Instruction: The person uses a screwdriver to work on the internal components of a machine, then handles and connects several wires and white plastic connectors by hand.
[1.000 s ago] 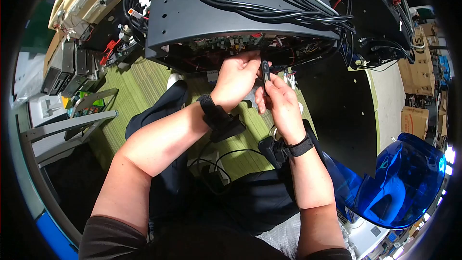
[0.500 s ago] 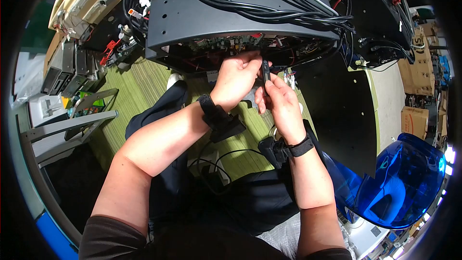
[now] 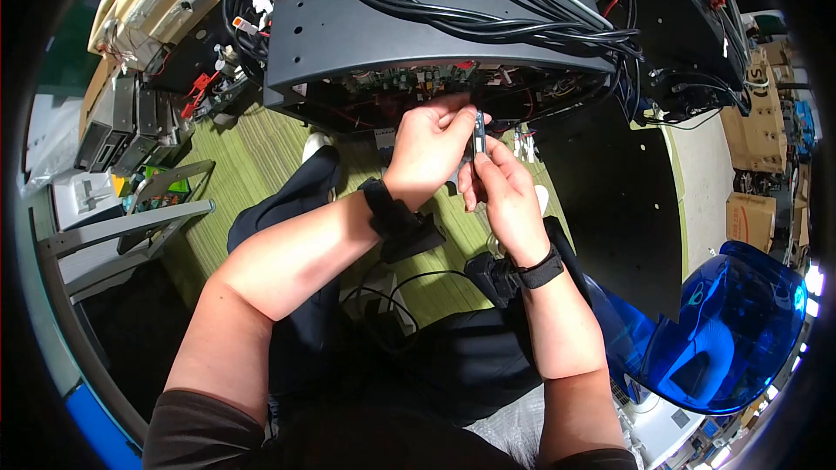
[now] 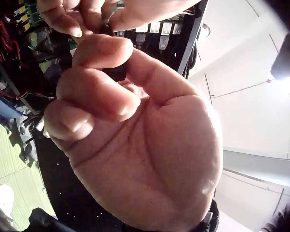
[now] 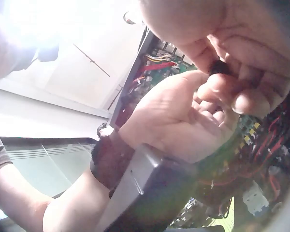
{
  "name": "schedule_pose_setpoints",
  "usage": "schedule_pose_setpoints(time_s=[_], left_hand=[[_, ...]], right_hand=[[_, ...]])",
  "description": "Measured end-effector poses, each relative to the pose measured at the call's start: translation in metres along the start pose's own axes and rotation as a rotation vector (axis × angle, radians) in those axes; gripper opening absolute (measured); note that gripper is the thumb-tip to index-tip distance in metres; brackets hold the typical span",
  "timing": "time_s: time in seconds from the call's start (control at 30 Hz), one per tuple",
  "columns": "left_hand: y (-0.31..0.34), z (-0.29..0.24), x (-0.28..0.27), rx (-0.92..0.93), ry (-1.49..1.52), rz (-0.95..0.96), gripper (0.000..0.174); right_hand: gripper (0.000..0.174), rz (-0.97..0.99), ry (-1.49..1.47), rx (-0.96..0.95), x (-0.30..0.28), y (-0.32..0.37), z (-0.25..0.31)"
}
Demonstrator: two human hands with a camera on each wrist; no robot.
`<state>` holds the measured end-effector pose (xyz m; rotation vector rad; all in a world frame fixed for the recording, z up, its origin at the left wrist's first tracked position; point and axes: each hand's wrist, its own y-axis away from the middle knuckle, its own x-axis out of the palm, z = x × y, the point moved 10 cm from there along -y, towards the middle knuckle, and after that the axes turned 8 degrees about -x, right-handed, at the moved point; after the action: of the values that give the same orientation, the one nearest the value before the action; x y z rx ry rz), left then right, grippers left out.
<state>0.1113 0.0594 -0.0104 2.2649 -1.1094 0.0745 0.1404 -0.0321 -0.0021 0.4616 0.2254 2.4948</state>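
In the head view, my right hand grips a slim dark tool with a light patch, held upright between thumb and fingers. My left hand is curled against the tool's upper end, just below the casing's opening. In the left wrist view a dark piece sits between the left hand's thumb and curled fingers; the right hand is beyond. The right wrist view has a dark end in the right hand, close above the left hand. The tool's tip is hidden.
A black metal casing with circuit boards inside stands in front, black cables draped over it. A black panel and a blue transparent seat are at the right, a metal frame at the left.
The tool has turned slightly, with its light patch facing the head camera more. Both hands have shifted a little, and the left wrist strap has tilted.
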Motion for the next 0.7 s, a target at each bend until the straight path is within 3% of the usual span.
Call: schedule_pose_setpoints(time_s=[0.7], left_hand=[[-0.0025, 0.0005, 0.0013, 0.003, -0.039, 0.019, 0.034]], right_hand=[[0.024, -0.004, 0.007, 0.001, -0.0021, -0.0019, -0.0022]])
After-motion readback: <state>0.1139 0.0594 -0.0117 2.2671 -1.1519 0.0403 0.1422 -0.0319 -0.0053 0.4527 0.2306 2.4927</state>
